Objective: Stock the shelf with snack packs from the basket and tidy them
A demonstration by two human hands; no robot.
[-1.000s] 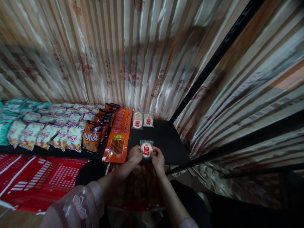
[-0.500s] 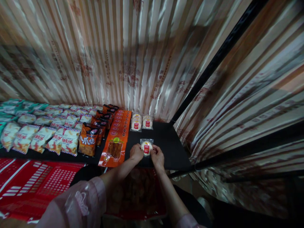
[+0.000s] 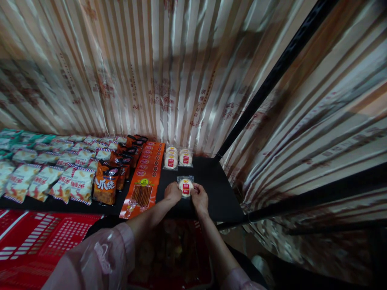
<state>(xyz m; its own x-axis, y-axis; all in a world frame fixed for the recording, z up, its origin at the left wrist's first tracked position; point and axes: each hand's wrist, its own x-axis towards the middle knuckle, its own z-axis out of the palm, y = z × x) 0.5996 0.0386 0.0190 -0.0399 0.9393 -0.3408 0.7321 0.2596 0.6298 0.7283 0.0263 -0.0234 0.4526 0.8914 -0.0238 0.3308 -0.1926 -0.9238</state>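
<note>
A small clear packet with a round pale cake and a red label (image 3: 186,185) lies on the black shelf (image 3: 215,189). My left hand (image 3: 172,192) pinches its left lower edge and my right hand (image 3: 199,197) pinches its right lower edge, fingers curled. Behind it, against the curtain, stand two short rows of the same cake packets (image 3: 177,157). Left of my hands a row of long orange snack packs (image 3: 145,179) runs back toward the curtain.
Further left lie dark orange bags (image 3: 105,188), white-and-red snack bags (image 3: 63,181) and green bags (image 3: 9,135). A red basket (image 3: 39,237) sits below left. Striped satin curtains (image 3: 169,72) back the shelf; black frame bars (image 3: 272,80) rise at right.
The view has drifted slightly, shifting the shelf contents left. Both hands stay pinched on the cake packet, which has moved a little farther back on the shelf.
</note>
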